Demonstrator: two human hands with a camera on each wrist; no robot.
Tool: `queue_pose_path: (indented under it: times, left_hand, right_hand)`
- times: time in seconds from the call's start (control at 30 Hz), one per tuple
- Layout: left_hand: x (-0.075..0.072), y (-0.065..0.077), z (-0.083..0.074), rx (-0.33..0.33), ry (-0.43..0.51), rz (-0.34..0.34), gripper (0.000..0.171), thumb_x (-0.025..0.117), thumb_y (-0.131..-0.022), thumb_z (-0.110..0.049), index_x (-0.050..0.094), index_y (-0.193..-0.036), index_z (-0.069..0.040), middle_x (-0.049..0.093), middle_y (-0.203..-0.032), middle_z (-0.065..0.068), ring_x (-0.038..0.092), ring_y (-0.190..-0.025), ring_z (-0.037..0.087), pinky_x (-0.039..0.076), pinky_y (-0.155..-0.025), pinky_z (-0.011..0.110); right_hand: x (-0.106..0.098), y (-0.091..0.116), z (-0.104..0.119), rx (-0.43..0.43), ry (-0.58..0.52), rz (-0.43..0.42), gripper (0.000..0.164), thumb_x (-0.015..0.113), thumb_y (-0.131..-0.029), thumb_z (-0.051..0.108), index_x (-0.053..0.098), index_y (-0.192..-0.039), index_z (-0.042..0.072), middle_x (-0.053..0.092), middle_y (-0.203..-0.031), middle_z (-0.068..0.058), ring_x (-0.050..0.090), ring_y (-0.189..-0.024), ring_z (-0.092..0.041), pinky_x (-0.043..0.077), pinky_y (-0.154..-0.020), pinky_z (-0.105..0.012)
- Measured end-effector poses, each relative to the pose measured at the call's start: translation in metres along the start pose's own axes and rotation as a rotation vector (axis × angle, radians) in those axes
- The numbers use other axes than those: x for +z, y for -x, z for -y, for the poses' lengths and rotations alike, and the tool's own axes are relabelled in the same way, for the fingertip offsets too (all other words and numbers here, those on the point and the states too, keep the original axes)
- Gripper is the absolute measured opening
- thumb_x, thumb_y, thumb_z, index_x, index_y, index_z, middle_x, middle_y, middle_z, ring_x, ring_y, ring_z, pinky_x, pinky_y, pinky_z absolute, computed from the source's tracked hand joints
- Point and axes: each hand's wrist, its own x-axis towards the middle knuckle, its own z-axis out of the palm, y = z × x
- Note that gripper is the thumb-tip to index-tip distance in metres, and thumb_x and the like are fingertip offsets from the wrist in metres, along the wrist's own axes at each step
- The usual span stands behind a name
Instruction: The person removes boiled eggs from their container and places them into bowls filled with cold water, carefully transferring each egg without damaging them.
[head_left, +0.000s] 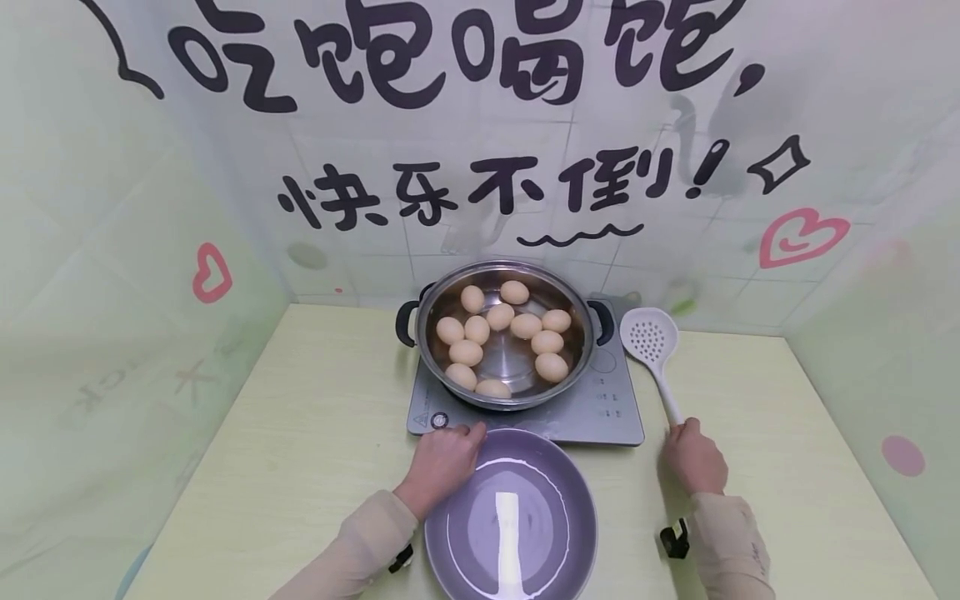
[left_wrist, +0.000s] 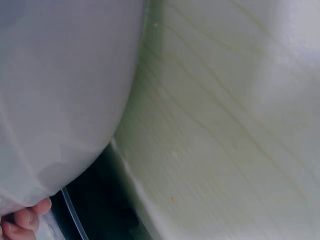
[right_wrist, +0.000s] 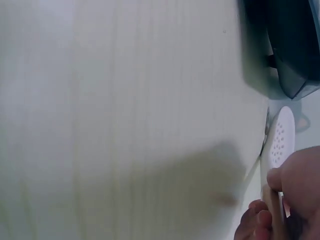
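Note:
My left hand [head_left: 442, 465] grips the far left rim of a wide purple-grey plate [head_left: 588, 500] in the head view. Its outer side [left_wrist: 65, 80] fills the upper left of the left wrist view, with curled fingertips [left_wrist: 42, 205] under the rim. At the right, my right hand [head_left: 697, 458] holds a white slotted skimmer [head_left: 649, 335] by its handle, perforated head pointing away. The right wrist view shows fingers [right_wrist: 261, 220] and thumb around that handle. Beyond the plate stands a steel pot [head_left: 510, 404] with several brown eggs [head_left: 467, 352] inside.
Under the pot is a grey induction cooker [head_left: 592, 427], its front edge close to the plate. Black pot handles [head_left: 406, 323] stick out on both sides. A pale wood-grain table [head_left: 315, 392] carries everything. A printed wall sheet [head_left: 525, 233] rises behind.

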Motion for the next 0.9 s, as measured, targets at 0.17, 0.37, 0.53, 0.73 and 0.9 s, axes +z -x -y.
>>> queue_pose_path:
  times: [0.17, 0.37, 0.53, 0.73, 0.9]
  left_hand:
    - [0.0, 0.0, 0.0, -0.003, -0.003, -0.005, 0.017, 0.066, -0.077, -0.019, 0.049, -0.073, -0.013, 0.049, -0.051, -0.001, 0.045, -0.036, 0.017, 0.029, -0.032, 0.029]
    - [0.0, 0.0, 0.001, -0.001, 0.002, -0.006, 0.014, 0.062, -0.078, -0.018, 0.05, -0.073, -0.013, 0.05, -0.051, -0.001, 0.044, -0.036, 0.017, 0.028, -0.032, 0.028]
    - [0.0, 0.0, 0.0, 0.0, -0.001, -0.006, 0.014, 0.061, -0.078, -0.019, 0.05, -0.073, -0.013, 0.049, -0.051, -0.001, 0.044, -0.036, 0.016, 0.029, -0.032, 0.028]
    - [-0.001, 0.0, 0.0, -0.008, -0.001, 0.012, 0.015, 0.065, -0.077, -0.017, 0.05, -0.074, -0.013, 0.049, -0.052, -0.001, 0.044, -0.036, 0.016, 0.029, -0.032, 0.028]
    - [-0.002, -0.001, 0.0, -0.007, -0.004, 0.022, 0.013, 0.063, -0.078, -0.017, 0.051, -0.074, -0.014, 0.049, -0.051, -0.002, 0.043, -0.036, 0.015, 0.028, -0.032, 0.027]
  right_hand:
    - [0.0, -0.004, 0.002, 0.009, 0.001, -0.01, 0.033, 0.028, -0.095, 0.024, 0.039, -0.103, -0.006, 0.051, -0.07, -0.027, 0.05, -0.054, -0.032, 0.036, -0.044, -0.039]
    - [-0.003, -0.008, 0.009, 0.024, -0.022, 0.033, 0.024, 0.037, -0.088, 0.013, 0.039, -0.086, -0.01, 0.047, -0.064, -0.021, 0.047, -0.052, -0.027, 0.037, -0.043, -0.036]
    - [-0.003, -0.009, 0.011, 0.046, -0.009, 0.038, 0.025, 0.035, -0.088, 0.015, 0.039, -0.087, -0.01, 0.048, -0.065, -0.021, 0.048, -0.053, -0.028, 0.037, -0.043, -0.035]
    - [-0.009, -0.006, 0.004, 0.036, 0.004, -0.014, 0.04, 0.029, -0.096, 0.028, 0.044, -0.088, -0.009, 0.049, -0.063, -0.02, 0.048, -0.05, -0.029, 0.036, -0.04, -0.036]
    - [-0.025, 0.0, -0.005, 0.027, 0.037, -0.007, 0.042, 0.029, -0.095, 0.03, 0.044, -0.083, -0.007, 0.047, -0.059, -0.016, 0.046, -0.048, -0.026, 0.036, -0.04, -0.036]
